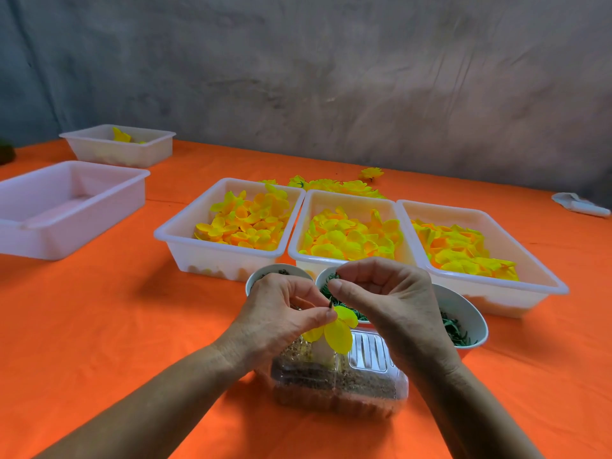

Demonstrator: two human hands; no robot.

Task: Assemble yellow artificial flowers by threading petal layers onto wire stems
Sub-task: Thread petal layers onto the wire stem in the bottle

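We see an orange tablecloth (99, 326) covering the whole table, with a grey wall (331, 77) behind it; on the cloth, three white plastic trays stand side by side, touching, each holding loose yellow petals: the left tray (172, 233), the middle tray (299, 250) and the right tray (543, 279); well apart to the left lies a larger white tray (39, 240), and behind it a smaller white tray (92, 150) with a few yellow pieces inside; behind the three trays a heap of finished yellow flowers (341, 186) rests on the cloth, and at the far right edge lies a white object (579, 204) we cannot identify. Nearer to us stand three white bowls, partly hidden by the hands: the left bowl (261, 274), the middle bowl (323, 279) and the right bowl (470, 313), the last two showing green parts; just below the hands sits a clear plastic container (337, 385) with brownish contents. Our left hand (275, 319) pinches a thin dark wire stem (330, 305) between thumb and forefinger, the other fingers curled; a yellow petal layer (337, 336) hangs on that stem just below the pinch, above the container; our right hand (387, 299) is beside it, thumb and curled fingers pinched together near the stem tip, though we cannot tell whether they grip anything.
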